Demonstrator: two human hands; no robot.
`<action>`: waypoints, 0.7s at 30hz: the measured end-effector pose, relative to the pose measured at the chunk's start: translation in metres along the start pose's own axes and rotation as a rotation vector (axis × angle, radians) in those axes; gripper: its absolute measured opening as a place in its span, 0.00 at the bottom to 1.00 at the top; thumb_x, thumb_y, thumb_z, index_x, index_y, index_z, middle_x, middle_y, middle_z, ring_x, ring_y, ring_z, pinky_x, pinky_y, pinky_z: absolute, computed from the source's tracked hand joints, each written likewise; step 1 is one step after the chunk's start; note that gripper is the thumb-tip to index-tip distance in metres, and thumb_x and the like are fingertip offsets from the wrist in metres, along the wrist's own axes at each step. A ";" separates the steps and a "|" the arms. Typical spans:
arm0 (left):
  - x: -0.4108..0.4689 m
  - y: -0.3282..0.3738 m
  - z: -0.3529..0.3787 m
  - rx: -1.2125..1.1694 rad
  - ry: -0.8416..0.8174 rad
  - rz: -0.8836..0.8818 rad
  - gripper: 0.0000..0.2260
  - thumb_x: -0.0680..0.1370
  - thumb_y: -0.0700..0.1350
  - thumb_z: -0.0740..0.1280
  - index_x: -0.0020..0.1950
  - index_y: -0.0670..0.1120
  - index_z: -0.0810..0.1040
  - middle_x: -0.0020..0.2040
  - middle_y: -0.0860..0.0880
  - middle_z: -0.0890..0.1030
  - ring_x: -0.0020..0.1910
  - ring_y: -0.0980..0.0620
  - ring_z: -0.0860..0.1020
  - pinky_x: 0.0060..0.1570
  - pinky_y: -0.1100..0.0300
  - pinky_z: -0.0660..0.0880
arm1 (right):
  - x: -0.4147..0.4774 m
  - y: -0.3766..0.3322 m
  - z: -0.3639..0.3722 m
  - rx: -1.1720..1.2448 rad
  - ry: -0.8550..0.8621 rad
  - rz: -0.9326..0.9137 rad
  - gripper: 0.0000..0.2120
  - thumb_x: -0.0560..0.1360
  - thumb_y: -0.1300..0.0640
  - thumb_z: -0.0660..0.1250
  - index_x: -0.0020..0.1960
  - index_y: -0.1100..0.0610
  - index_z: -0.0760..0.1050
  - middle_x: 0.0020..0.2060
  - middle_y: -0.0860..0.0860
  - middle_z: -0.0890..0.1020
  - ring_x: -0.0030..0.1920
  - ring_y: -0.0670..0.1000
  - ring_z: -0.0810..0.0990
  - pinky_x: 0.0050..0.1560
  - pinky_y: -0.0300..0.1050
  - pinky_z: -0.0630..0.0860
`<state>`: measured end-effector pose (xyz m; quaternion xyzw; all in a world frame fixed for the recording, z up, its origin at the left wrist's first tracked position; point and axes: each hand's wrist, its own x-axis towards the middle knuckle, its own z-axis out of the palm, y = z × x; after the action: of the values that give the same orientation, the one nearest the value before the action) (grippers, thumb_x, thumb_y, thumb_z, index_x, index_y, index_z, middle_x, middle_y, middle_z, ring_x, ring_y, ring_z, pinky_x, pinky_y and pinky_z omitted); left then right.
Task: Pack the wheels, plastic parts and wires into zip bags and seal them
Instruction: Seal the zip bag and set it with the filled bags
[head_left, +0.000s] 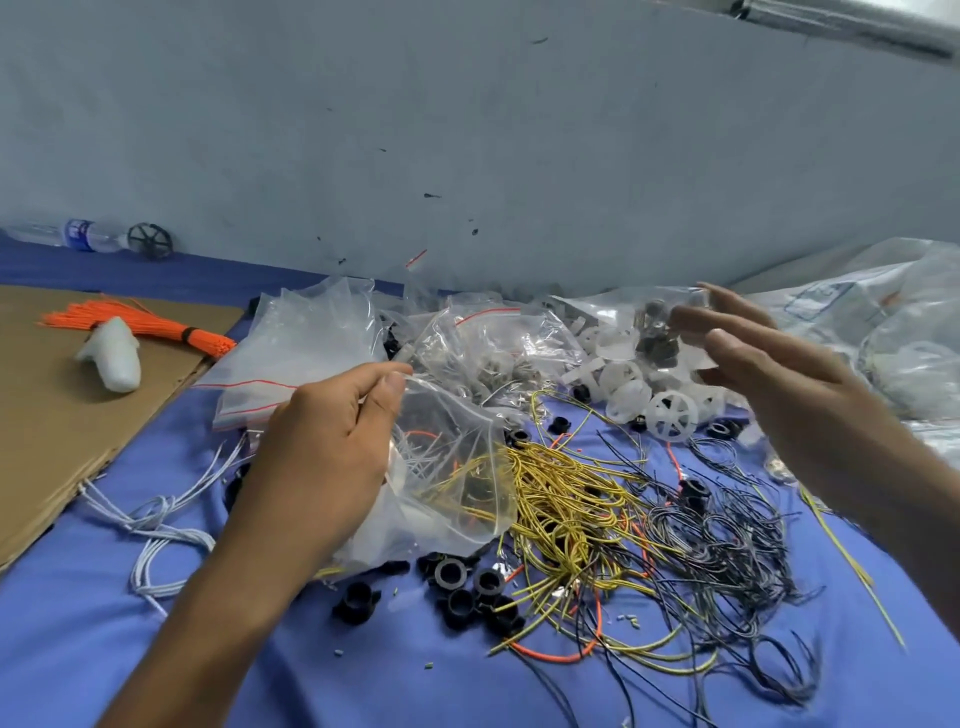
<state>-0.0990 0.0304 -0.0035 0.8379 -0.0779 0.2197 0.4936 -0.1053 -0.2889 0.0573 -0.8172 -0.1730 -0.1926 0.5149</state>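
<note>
The left hand pinches the rim of a clear, crinkled zip bag between thumb and curled fingers; the thin glossy film hangs slack from the pinch, its long axis slanting from the pinched edge on the far side down toward the person and to the right, the lower end resting on the blue cloth-covered counter; yellow and pale strands show through the film, though whether they lie inside or behind it cannot be told. The right hand hovers in the air holding nothing, its fingers straight and spread apart, above a heap of translucent white spoked wheels. Just right of the bag lies a tangled skein of thin yellow wires, looped and glossy, touching a wirier mat of dark wires farther right; a few orange strands thread through both. Small black plastic parts, ring-shaped with side lugs, cluster near the bag's lower end. White wires curl loosely on the cloth to the left of the forearm. Behind the left hand sits a stack of flat clear bags with red seal stripes. On a sheet of brown cardboard at the left lie a bound orange bundle fanning leftward and a white lumpy piece. By the pale wall, a water bottle lies on its side beside a black spoked wheel.
</note>
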 end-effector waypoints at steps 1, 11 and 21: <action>0.000 0.000 0.001 0.001 -0.003 0.002 0.13 0.82 0.54 0.60 0.60 0.54 0.82 0.23 0.60 0.73 0.24 0.61 0.71 0.29 0.60 0.64 | -0.007 -0.011 -0.003 0.050 -0.016 -0.029 0.18 0.76 0.43 0.66 0.62 0.47 0.80 0.71 0.39 0.70 0.71 0.42 0.69 0.61 0.43 0.74; 0.001 -0.004 0.002 -0.010 0.026 0.001 0.13 0.83 0.53 0.60 0.58 0.55 0.82 0.31 0.57 0.79 0.31 0.59 0.76 0.36 0.57 0.72 | -0.055 -0.070 0.056 0.211 -0.027 -0.202 0.19 0.76 0.42 0.66 0.65 0.46 0.78 0.72 0.44 0.70 0.70 0.47 0.72 0.58 0.38 0.76; -0.012 0.013 -0.004 0.110 -0.034 0.169 0.12 0.82 0.53 0.61 0.61 0.56 0.81 0.43 0.56 0.85 0.46 0.55 0.81 0.48 0.58 0.76 | -0.023 -0.034 0.196 -0.470 -0.391 -0.175 0.08 0.75 0.66 0.59 0.49 0.63 0.77 0.52 0.61 0.79 0.43 0.57 0.74 0.42 0.46 0.69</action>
<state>-0.1154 0.0266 0.0031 0.8579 -0.1442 0.2503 0.4250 -0.1145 -0.0993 -0.0051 -0.9173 -0.2890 -0.1101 0.2507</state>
